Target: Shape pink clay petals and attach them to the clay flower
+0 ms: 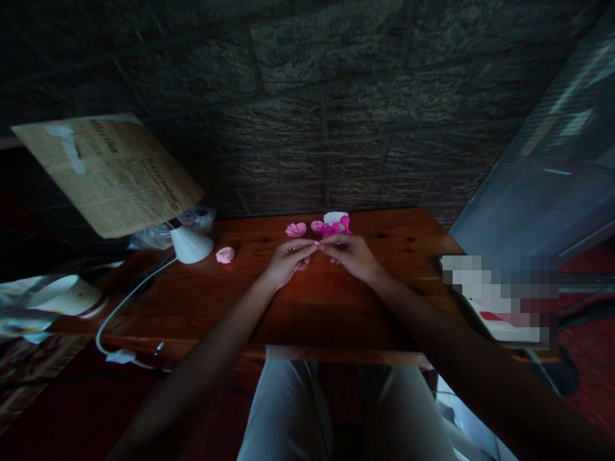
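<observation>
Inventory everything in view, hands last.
table: one, brown, centre
wall: one, dark, behind table
lamp: one, white and tan, table's left
cord: one, white, from lamp
plastic: some, clear, behind lamp
tub: one, whitish, far left
lump: one, pale pink, beside lamp
ruffled piece: one, pink, table's back
small piece: one, pink, alongside
bright pieces: several, magenta, beside small piece
scrap: one, white, behind these
panel: one, bluish, far right
pixelated item: one, colours unclear, right
rug: one, red, lower left
held bit: one, pink, centre
trousers: one pair, pale, bottom
left hand: one, on held bit
right hand: one, likewise
</observation>
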A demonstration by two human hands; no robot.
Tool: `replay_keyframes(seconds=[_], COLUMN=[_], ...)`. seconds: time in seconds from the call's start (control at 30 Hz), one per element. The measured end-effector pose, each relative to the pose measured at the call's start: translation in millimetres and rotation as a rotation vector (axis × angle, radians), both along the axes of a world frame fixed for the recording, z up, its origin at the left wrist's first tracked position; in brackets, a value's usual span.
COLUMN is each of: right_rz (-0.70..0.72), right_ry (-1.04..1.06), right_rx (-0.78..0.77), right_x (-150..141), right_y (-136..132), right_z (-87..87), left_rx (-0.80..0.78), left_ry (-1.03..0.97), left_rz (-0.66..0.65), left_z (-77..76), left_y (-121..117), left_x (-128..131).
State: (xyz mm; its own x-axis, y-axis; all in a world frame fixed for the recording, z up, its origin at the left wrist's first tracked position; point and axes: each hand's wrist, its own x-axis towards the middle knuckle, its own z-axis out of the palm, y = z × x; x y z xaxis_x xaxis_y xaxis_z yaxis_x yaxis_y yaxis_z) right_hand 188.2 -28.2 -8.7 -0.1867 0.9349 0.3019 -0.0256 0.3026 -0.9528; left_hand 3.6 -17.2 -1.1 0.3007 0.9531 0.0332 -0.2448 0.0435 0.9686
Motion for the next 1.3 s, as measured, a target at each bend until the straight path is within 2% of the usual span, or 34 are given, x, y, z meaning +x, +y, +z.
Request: replay_keyframes(seconds=[0.3,0.57,0.8,1.3], right_rz=[0.043,0.061,0.091,0.129], right_ry=[0.016,0.021,0.016,0.037], right_rx=[-0.010,-0.019,-0.065,-0.006], right_x=[-1.6,-1.4,-1.9,-4.1], right_y=[-3.6,-3.0,-2.3,-2.5], right_z=[2.9,2.2,2.8,2.4], left_rx=[0.099,0.125,0.083,0.053], left_ry=[0.010,0.017,-0.014,-0.015], left_rz=[0.006,0.001,-0.032,0.020], left_z=[-0.8,-1.3,0.8,-0.5], left_y=[-0.1,-0.6,-0.4,-1.2], left_x=[0.9,0.1,-0.2,0.7])
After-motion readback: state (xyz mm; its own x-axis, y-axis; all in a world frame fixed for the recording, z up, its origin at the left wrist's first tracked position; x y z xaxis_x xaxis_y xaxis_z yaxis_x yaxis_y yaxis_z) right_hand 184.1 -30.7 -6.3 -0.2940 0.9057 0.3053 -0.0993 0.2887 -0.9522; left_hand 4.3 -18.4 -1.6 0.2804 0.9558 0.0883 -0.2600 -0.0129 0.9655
